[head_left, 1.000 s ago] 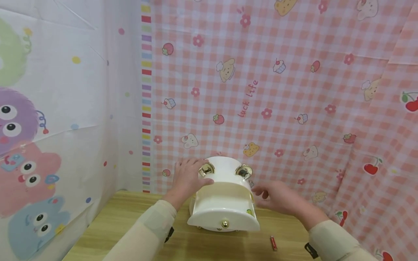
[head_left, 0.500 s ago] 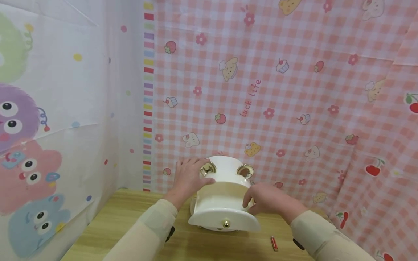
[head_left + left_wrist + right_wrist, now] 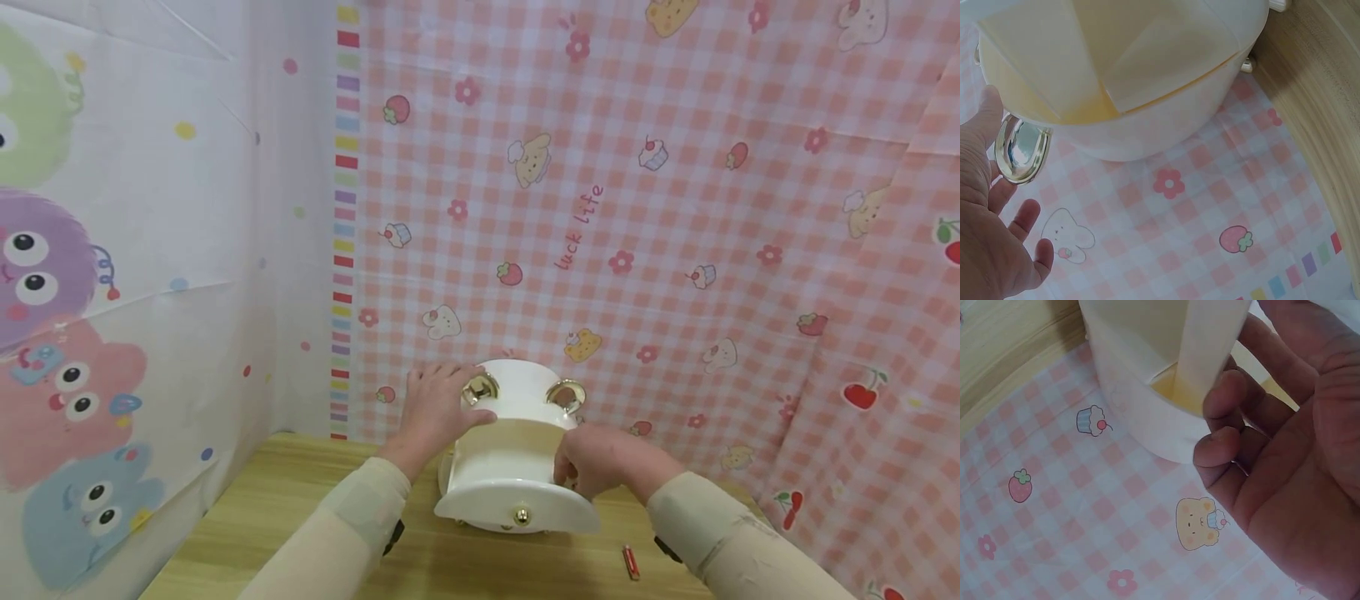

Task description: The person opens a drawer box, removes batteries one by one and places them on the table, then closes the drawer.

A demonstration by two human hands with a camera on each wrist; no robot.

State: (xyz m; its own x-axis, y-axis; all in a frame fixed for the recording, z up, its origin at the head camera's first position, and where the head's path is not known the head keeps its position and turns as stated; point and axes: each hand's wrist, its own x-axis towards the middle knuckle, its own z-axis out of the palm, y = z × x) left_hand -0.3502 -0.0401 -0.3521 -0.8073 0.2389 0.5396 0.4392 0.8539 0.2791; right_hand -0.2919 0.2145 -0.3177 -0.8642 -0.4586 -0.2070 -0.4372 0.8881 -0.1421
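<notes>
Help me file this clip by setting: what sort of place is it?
Probably a small indoor corner, perhaps dressed for filming: a pink checked sheet and a white cartoon-print sheet hang around a wood-grain table.

In the head view, the right hand [image 3: 602,460] hides the right side inside the drawer [image 3: 491,505]. The red item [image 3: 631,562] on the counter [image 3: 262,517] is too small to identify. Both wrist views cut off the white box [image 3: 1147,141].
</notes>
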